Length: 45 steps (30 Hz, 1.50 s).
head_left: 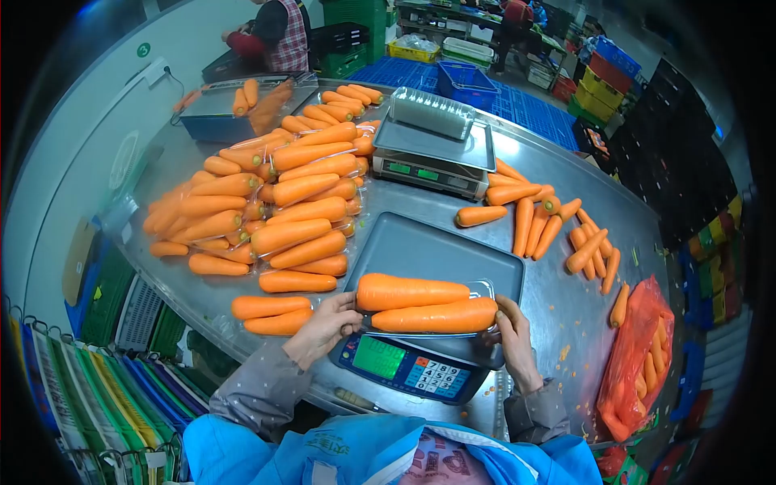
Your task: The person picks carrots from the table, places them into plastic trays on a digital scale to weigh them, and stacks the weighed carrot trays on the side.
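Two large carrots point(432, 315) lie side by side in a clear tray point(485, 286), held over the near edge of the dark pan point(440, 255) of a digital scale point(404, 365). At the tray's left end my left hand point(327, 327) grips it with closed fingers. My right hand point(515, 339) holds the right end, thumb at the carrot tip. The green display is lit, its digits too small to read. Just left of my left hand, two more carrots point(271, 307) rest on the metal table.
A large carrot pile point(283, 194) covers the left. Behind stands a second scale point(432, 162) with stacked clear trays point(432, 113). Loose carrots point(537, 218) and a red bag of carrots point(638, 364) are on the right. Another person point(283, 36) stands at the far left.
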### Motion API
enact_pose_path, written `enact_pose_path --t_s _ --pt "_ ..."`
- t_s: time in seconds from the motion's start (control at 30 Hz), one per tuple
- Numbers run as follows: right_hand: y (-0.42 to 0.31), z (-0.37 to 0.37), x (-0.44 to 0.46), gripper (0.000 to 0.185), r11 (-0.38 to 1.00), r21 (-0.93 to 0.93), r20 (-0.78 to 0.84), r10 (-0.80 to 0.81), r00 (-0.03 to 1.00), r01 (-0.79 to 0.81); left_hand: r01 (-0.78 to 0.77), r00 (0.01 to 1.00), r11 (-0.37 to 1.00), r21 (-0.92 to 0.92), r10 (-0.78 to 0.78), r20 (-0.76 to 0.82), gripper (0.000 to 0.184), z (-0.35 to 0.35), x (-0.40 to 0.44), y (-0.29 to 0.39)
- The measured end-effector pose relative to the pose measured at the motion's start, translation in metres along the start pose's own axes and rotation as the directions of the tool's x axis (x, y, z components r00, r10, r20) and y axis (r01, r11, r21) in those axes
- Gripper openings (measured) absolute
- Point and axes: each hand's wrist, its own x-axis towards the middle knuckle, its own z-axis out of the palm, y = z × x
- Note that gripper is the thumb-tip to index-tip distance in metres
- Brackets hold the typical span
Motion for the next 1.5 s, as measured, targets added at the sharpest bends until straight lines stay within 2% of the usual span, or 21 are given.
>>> enact_pose_path --t_s 0.1,0.2,0.37,0.5,0.6,0.63,0.7,0.77,0.87,0.97,1.0,1.03,1.1,1.13,1.17,1.27,1.33,1.37,1.4,1.43,1.5 --pt "-0.012 0.009 -0.011 0.043 0.998 0.055 0.058 0.010 0.998 -0.013 -0.053 0.998 0.998 -0.016 0.053 0.029 0.064 0.001 -0.024 0.001" --pt "-0.017 0.032 -0.023 0.046 0.995 0.101 0.127 -0.020 0.992 0.007 -0.032 0.992 0.975 -0.219 0.059 0.116 0.078 -0.018 -0.041 -0.008" --pt "-0.027 0.069 -0.043 0.050 0.988 0.142 0.344 0.009 0.939 -0.061 -0.115 0.993 0.911 -0.396 0.096 -0.068 0.078 -0.051 -0.079 -0.026" --pt "-0.023 0.096 -0.052 0.052 0.971 0.208 0.510 -0.003 0.860 -0.121 -0.093 0.995 0.896 -0.435 0.071 -0.067 0.079 -0.093 -0.115 -0.053" --pt "-0.017 0.107 -0.050 0.051 0.974 0.146 0.670 0.033 0.741 -0.176 -0.182 0.968 0.857 -0.483 0.068 -0.243 0.075 -0.107 -0.133 -0.067" --pt "-0.016 0.109 -0.049 0.051 0.973 0.145 0.673 0.036 0.739 -0.179 -0.181 0.967 0.856 -0.484 0.065 -0.247 0.075 -0.112 -0.134 -0.068" --pt "-0.015 0.115 -0.046 0.051 0.962 0.072 0.782 0.111 0.614 -0.265 -0.288 0.936 0.731 -0.618 0.080 -0.342 0.070 -0.129 -0.135 -0.070" --pt "-0.014 0.127 -0.039 0.052 0.953 0.042 0.811 0.143 0.567 -0.301 -0.295 0.932 0.782 -0.549 0.109 -0.345 0.063 -0.147 -0.130 -0.067" --pt "-0.013 0.159 -0.025 0.054 0.947 0.159 0.815 0.034 0.579 -0.279 -0.373 0.916 0.784 -0.496 0.227 -0.330 0.056 -0.178 -0.120 -0.058" --pt "-0.021 0.185 -0.019 0.054 0.913 0.285 0.794 -0.054 0.605 -0.292 -0.372 0.910 0.827 -0.421 0.237 -0.340 0.058 -0.209 -0.115 -0.041" --pt "-0.025 0.195 -0.015 0.055 0.934 0.272 0.774 -0.068 0.630 -0.233 -0.328 0.925 0.898 -0.292 0.242 -0.294 0.063 -0.218 -0.113 -0.032" --pt "-0.025 0.203 -0.008 0.055 0.932 0.275 0.776 -0.071 0.627 -0.235 -0.329 0.923 0.900 -0.288 0.242 -0.298 0.063 -0.223 -0.111 -0.025" --pt "-0.022 0.220 0.003 0.056 0.879 0.232 0.827 0.047 0.561 -0.417 -0.299 0.923 0.930 -0.212 0.225 -0.313 0.068 -0.226 -0.106 -0.010" --pt "-0.021 0.232 0.000 0.057 0.903 0.237 0.807 0.023 0.590 -0.359 -0.233 0.931 0.953 -0.196 0.160 -0.327 0.071 -0.219 -0.104 0.002" --pt "-0.023 0.238 -0.001 0.054 0.934 0.160 0.831 0.047 0.554 -0.320 -0.232 0.931 0.953 -0.196 0.159 -0.329 0.071 -0.223 -0.100 0.005" --pt "-0.016 0.248 -0.005 0.053 0.938 0.182 0.819 0.021 0.573 -0.294 -0.165 0.940 0.981 -0.105 0.125 -0.316 0.071 -0.227 -0.089 0.012" --pt "-0.010 0.241 -0.005 0.050 0.966 0.087 0.812 0.073 0.579 -0.244 -0.084 0.845 0.995 0.048 0.097 -0.525 0.068 -0.214 -0.085 0.022" --pt "-0.008 0.234 -0.006 0.050 0.966 0.087 0.809 0.075 0.584 -0.244 -0.082 0.849 0.995 0.048 0.095 -0.520 0.068 -0.224 -0.085 0.018" --pt "-0.009 0.224 -0.006 0.043 0.971 0.029 0.829 0.108 0.548 -0.235 0.023 0.855 0.911 0.411 0.195 -0.481 0.066 -0.246 -0.084 0.013" --pt "-0.011 0.215 -0.006 0.037 0.976 -0.025 0.842 0.136 0.522 -0.214 0.103 0.872 0.686 0.721 0.286 -0.397 0.063 -0.268 -0.077 0.013" --pt "-0.007 0.196 -0.010 0.031 0.987 0.053 0.838 0.040 0.545 -0.153 -0.051 0.864 0.778 0.626 0.349 -0.363 0.057 -0.286 -0.066 0.006"
